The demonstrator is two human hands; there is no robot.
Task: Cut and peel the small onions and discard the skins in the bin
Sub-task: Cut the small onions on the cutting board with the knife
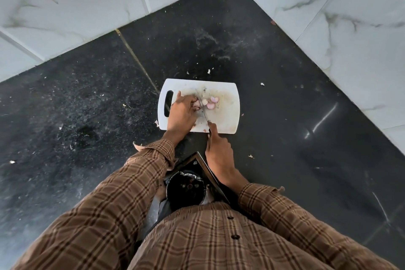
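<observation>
On a white board (pixel 225 120) set on a dark table (pixel 285 94), the left hand (pixel 182 114) curls its fingers over a small onion (pixel 198 103), pinning it beside the blade. To its right lie cut pink halves (pixel 211 103), light, slick and apt to roll. The right hand (pixel 219 149), nearer the body, grips a knife (pixel 202 108) by the handle, forefinger along the spine. The blade appears to rest on the onion, though that is hard to make out. Below the wrists sits a lined bin (pixel 186 188).
</observation>
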